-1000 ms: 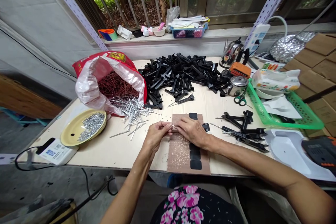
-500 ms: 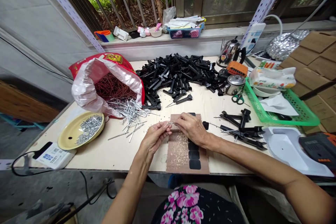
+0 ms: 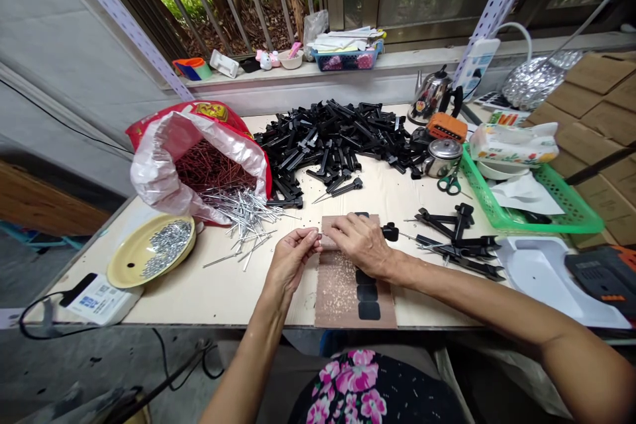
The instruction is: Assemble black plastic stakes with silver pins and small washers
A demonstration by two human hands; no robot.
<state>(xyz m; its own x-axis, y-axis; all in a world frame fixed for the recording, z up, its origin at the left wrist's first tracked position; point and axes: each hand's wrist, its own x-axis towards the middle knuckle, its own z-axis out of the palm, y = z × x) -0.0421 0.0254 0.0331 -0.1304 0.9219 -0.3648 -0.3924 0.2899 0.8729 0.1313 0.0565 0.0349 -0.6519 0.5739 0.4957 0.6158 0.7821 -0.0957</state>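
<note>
My left hand (image 3: 294, 257) is closed in a pinch at the left edge of a brown board (image 3: 330, 308). Whatever sits between its fingertips is too small to make out. Fingers curled, my right hand (image 3: 365, 246) rests over the board, close to the left fingertips. It grips a black plastic part (image 3: 391, 232), whose end sticks out on the right while the rest is hidden. Pale crumbs and black pads (image 3: 368, 293) cover areas of the board. Long silver nails (image 3: 244, 212) lie loose to the left, and small metal pieces (image 3: 171, 245) fill part of a yellow bowl (image 3: 118, 271).
Behind the hands is a heap of black plastic parts (image 3: 332, 139). A red and white sack (image 3: 154, 179) holds reddish nails. Several black parts with rods (image 3: 460, 245) lie on the right, near scissors (image 3: 449, 184), a green basket (image 3: 571, 225) and a white tray (image 3: 541, 285).
The hands stay almost in place, with small finger shifts. The black part's end shows a little more beyond my right hand. The whole view has shifted slightly.
</note>
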